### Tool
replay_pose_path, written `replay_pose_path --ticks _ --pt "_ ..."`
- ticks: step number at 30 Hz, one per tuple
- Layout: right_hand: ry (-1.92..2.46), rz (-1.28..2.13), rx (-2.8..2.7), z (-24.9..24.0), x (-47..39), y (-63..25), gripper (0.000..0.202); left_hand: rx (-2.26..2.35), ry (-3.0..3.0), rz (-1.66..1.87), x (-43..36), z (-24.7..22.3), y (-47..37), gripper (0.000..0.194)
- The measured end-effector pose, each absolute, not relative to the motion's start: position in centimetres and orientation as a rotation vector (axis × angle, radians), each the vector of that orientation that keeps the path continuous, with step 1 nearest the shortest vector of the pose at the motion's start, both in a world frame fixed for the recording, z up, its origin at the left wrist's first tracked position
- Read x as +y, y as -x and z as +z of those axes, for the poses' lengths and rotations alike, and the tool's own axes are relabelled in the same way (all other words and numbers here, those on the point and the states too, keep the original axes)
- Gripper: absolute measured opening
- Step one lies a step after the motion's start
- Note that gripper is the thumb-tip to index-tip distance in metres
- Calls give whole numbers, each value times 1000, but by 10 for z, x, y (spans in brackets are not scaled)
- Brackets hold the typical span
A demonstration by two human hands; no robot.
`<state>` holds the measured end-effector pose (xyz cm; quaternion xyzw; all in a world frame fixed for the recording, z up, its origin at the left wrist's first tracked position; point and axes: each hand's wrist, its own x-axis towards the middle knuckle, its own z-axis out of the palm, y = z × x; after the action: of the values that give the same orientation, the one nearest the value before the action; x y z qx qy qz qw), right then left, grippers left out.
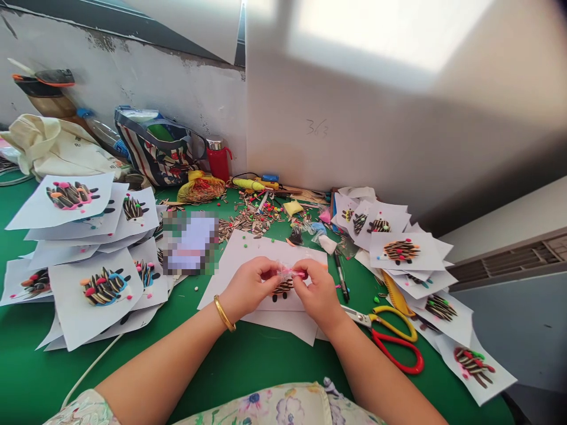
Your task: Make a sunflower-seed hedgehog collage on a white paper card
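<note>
My left hand (253,284), with a gold bangle at the wrist, pinches one side of a small crinkled clear plastic wrapper (287,271). On the other side, the fingers of my right hand (318,293) are closed on the same wrapper, and something pink shows at their tips. Both hands hover over a white sheet of paper (241,251). A hedgehog-like figure made of striped sunflower seeds (282,288) with dark feet lies on that sheet, partly hidden by my fingers.
Stacked seed-picture cards (100,321) stand at left, more cards (405,267) at right. Scissors (394,336) and a pen (341,276) lie right of the paper. Loose sunflower seeds (248,221), a blurred-out phone (192,242), a red flask (218,160) and a striped bag (155,153) sit behind.
</note>
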<state>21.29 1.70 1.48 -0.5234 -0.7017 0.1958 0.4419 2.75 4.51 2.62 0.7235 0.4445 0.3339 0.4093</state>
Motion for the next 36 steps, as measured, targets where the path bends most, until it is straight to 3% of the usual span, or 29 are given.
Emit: replay_pose_path --ticks 10,20,24,36 --pt "1131 1024 -1521 17 21 -216 10 939 -1419 770 48 30 -25 32" --pt "1191 967 -1425 12 24 -215 21 873 -1347 707 48 30 -24 39" --pt "1222 1092 -1380 16 22 -217 23 882 -1367 703 47 33 -24 40" --pt "1217 1120 -1360 15 23 -214 24 848 -1490 700 42 34 -29 28"
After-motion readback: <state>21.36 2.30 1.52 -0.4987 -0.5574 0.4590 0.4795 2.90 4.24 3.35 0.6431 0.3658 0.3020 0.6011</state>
